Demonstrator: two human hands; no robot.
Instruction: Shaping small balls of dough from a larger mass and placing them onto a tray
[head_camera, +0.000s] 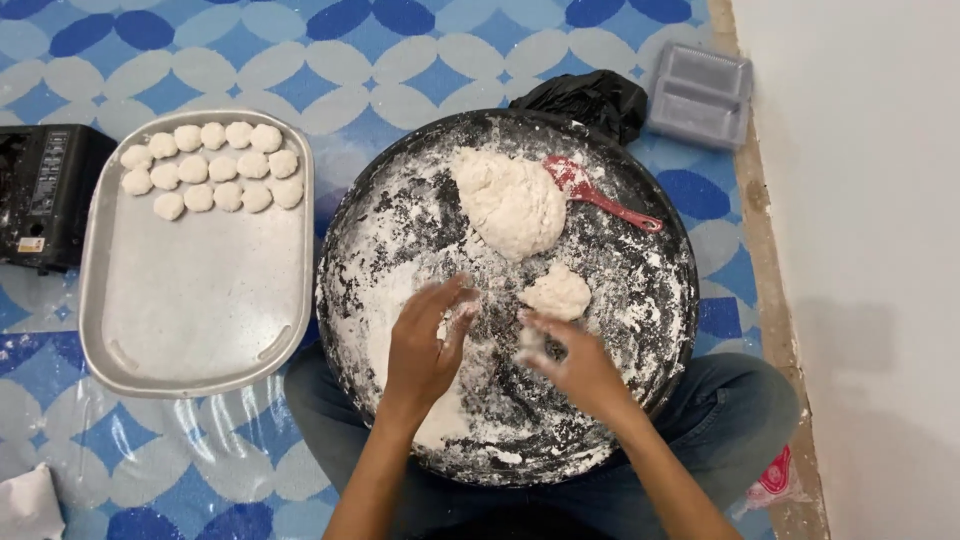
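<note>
A big round black pan (660, 215) dusted with flour rests on my lap. In it lie a large lump of white dough (510, 200), a smaller piece of dough (557, 293) and a red spatula (598, 194). My left hand (425, 345) hovers over the floured middle of the pan, fingers apart and flour-coated, holding nothing that I can see. My right hand (570, 360) is just below the small dough piece, blurred, fingers curled with flour on them; whether it holds a bit of dough I cannot tell.
A grey metal tray (200, 300) on the left carries several small dough balls (210, 168) in rows at its far end. A black appliance (45, 195) sits at far left. A black bag (590, 98) and a grey plastic container (700, 92) lie behind the pan. A white wall (860, 250) runs along the right.
</note>
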